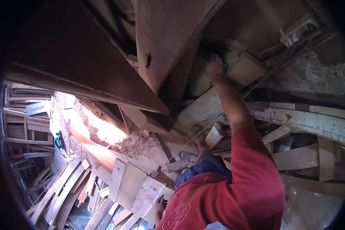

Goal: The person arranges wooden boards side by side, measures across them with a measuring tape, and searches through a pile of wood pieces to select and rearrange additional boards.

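My right hand [214, 68] reaches far forward into shadow, fingers stretched out beside a wooden block [247, 69]. The surface under its fingertips is too dark to make out. My left hand [160, 206] is low, beside my red shirt and near the edge of a stack of flat boards [132, 186]. Its fingers look slightly apart, partly in shadow, and nothing shows in them. Between my arms and the dark area above, a large tapered wooden piece [161, 42] points down toward me.
A wide dark panel [80, 57] hangs across the upper left. Sawdust [138, 147] covers the sunlit floor. Curved planks [65, 191] lie at the lower left, and long beams [303, 120] at the right. A small wood block [214, 135] stands near my feet.
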The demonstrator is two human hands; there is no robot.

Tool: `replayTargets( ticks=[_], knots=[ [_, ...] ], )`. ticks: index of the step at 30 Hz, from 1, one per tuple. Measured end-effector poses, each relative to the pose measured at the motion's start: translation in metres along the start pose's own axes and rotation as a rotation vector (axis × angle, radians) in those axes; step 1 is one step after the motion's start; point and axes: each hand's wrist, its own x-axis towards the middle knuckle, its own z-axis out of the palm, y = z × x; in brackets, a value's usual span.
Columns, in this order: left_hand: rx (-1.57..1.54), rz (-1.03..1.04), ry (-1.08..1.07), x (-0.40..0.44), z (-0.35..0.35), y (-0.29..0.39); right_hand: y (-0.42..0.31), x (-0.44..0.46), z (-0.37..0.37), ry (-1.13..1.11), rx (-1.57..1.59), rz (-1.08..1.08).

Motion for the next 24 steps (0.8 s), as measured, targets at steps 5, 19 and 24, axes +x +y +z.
replayTargets(
  ticks=[5,19,24],
  knots=[
    [0.0,-0.007,-0.008,-0.009,0.004,0.009,-0.009,-0.018,0.01,0.022,-0.056,-0.039],
    [-0.027,0.058,0.002,0.023,0.015,-0.006,-0.006,0.013,0.023,-0.034,-0.024,0.179],
    [0.033,0.026,-0.04,0.023,0.006,-0.016,0.005,0.034,0.038,-0.073,-0.02,0.131]
  ],
)
